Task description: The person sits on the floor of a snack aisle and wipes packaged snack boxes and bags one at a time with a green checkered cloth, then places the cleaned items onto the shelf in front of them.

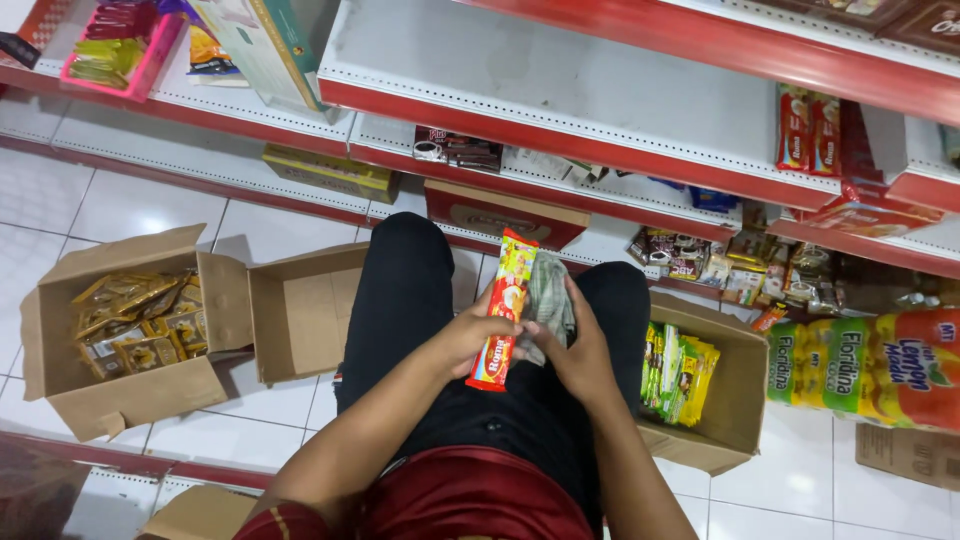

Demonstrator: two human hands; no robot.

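I am squatting in front of low shop shelves, my black trousers below me. My left hand (470, 335) grips a long red and yellow biscuit pack (505, 305) held upright over my knees. My right hand (580, 355) holds a crumpled grey-green cloth (548, 295) pressed against the pack's right side. Both hands are close together between my thighs.
An open cardboard box (60, 385) of golden sachets sits on the floor at left, an empty box (300, 315) beside it. A box (735, 400) with green and yellow packs stands at right. Red-edged white shelves (560, 130) with snacks and bottles (870, 365) lie ahead.
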